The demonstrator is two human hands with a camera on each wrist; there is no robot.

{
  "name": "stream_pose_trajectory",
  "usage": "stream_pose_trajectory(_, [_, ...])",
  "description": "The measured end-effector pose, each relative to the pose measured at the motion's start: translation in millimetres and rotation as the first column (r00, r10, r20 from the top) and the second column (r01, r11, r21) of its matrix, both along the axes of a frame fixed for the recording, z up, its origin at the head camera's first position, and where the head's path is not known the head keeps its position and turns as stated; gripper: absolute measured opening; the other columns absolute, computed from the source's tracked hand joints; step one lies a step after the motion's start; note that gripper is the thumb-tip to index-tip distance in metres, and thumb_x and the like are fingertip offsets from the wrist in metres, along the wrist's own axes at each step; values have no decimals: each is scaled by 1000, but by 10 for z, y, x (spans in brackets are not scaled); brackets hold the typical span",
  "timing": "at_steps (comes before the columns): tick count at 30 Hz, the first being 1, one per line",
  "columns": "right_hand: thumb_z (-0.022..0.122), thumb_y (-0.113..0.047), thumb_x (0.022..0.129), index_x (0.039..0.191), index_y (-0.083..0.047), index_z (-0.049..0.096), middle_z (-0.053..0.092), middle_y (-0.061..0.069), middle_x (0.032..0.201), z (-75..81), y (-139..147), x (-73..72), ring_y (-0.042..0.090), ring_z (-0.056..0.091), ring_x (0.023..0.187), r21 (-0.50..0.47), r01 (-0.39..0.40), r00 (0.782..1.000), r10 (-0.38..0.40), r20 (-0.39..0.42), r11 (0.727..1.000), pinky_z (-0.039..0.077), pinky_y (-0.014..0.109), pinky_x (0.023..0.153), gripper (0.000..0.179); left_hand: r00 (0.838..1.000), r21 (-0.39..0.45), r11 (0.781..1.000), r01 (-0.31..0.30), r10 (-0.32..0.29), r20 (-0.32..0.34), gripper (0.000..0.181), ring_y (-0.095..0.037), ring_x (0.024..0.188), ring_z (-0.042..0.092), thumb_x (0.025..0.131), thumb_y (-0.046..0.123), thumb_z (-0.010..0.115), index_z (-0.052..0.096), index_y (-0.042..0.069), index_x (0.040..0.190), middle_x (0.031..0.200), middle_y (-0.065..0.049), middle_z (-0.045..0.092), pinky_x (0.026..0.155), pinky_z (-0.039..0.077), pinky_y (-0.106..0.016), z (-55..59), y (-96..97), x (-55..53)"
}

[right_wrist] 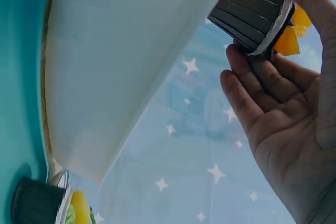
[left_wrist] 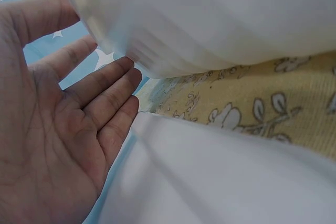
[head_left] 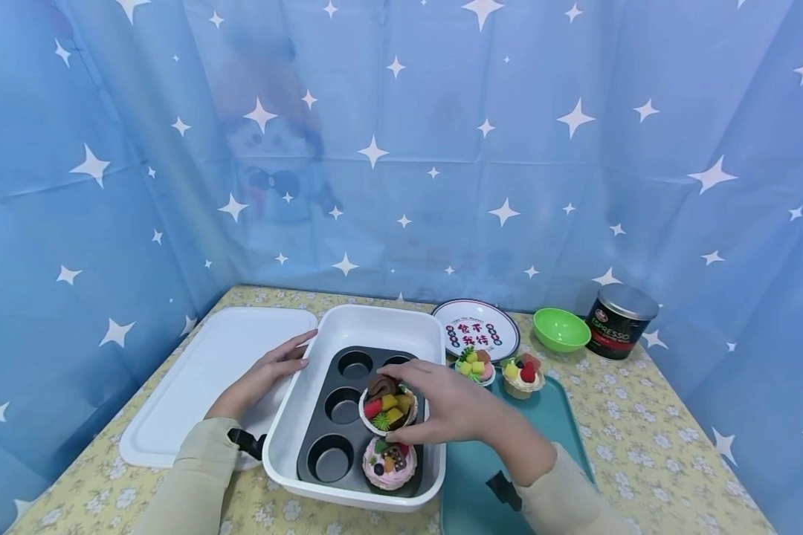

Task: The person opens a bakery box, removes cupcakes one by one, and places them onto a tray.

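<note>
My right hand (head_left: 455, 401) grips a cupcake (head_left: 389, 409) topped with fruit pieces and a chocolate swirl, over the dark muffin tin (head_left: 358, 464). In the right wrist view, thumb and fingers hold the dark ridged cup (right_wrist: 254, 14) by its upper edge. Just in front of it, a pink-frosted cupcake (head_left: 389, 464) sits in the tin's near right hollow. The tin lies inside a deep white bin (head_left: 284, 416). At the bin's left wall is my left hand (head_left: 264, 375), its fingers extended near the rim and its palm (left_wrist: 58, 150) holding nothing.
A flat white lid (head_left: 207, 371) lies left of the bin. To the right, a teal tray (head_left: 482, 490) carries two fruit-topped cupcakes, including one with a red berry (head_left: 523, 375). Behind stand a printed plate (head_left: 482, 319), a green bowl (head_left: 562, 331) and an espresso can (head_left: 621, 323).
</note>
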State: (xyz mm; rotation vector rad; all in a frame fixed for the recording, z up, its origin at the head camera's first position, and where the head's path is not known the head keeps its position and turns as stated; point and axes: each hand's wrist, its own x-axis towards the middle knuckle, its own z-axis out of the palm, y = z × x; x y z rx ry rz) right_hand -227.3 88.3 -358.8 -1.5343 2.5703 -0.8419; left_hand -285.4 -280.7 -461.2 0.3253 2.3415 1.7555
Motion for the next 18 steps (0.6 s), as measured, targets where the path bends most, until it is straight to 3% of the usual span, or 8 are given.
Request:
stream_pose_trajectory(9, [79, -50, 84, 148, -19, 49, 59, -4, 135, 45, 169, 2, 17, 60, 120, 41, 99, 995, -98, -33, 994, 55, 40, 93, 78, 1000, -6, 1000, -1, 1, 3, 62, -34, 151, 23, 102, 36, 57, 32, 34, 159, 165, -8, 26, 118, 19, -61, -1, 0, 13])
stream_pose_trajectory(18, [79, -52, 84, 147, -17, 50, 60, -5, 135, 42, 388, -62, 15, 58, 123, -9, 116, 988, -117, -105, 993, 54, 41, 95, 78, 1000, 17, 1000, 13, -13, -1, 61, -33, 151, 24, 102, 34, 57, 33, 34, 158, 164, -8, 27, 118, 20, -59, -18, 0, -9])
